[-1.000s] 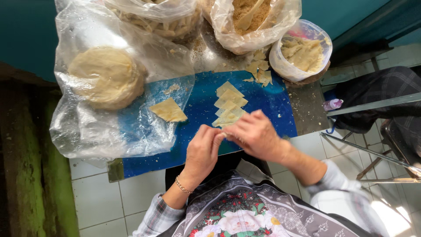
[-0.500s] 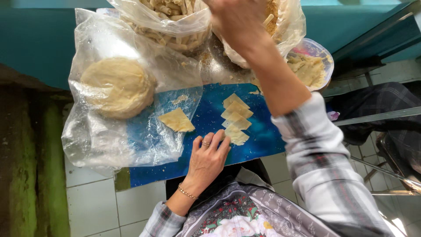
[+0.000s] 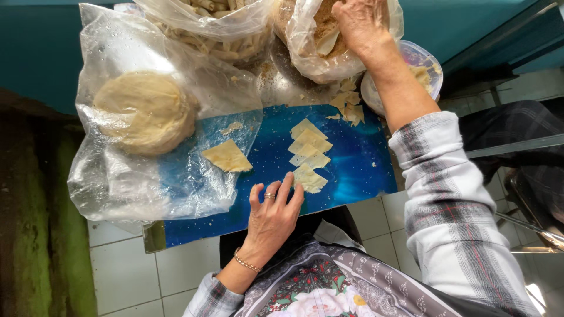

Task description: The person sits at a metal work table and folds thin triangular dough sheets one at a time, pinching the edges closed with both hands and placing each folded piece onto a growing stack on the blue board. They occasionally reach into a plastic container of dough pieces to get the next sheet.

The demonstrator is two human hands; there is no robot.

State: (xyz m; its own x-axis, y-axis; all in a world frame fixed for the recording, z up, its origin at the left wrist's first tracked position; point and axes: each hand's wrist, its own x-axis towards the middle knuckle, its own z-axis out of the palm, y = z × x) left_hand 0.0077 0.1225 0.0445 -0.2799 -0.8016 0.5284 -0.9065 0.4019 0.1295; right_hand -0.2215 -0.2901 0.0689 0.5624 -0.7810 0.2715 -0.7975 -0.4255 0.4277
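My left hand [image 3: 273, 214] rests flat on the blue board [image 3: 358, 170], fingers spread, its fingertips touching the nearest of several thin square dough sheets [image 3: 309, 154] laid in a row. My right hand [image 3: 361, 20] reaches far forward into a clear plastic bag of crumbly brown filling [image 3: 317, 41]; its fingers are partly hidden inside the bag. A single folded dough piece [image 3: 228, 157] lies on the plastic to the left of the row.
A large round lump of dough [image 3: 144, 111] sits in a clear plastic bag at the left. A bag of rolled pastry sticks [image 3: 217, 29] stands at the back. A small bag with dough scraps [image 3: 420, 73] is at the right. Loose dough scraps [image 3: 348, 103] lie near it.
My right hand has left the dough sheets and moved forward into the filling bag. My left hand has stayed at the board's front edge by the nearest sheet.
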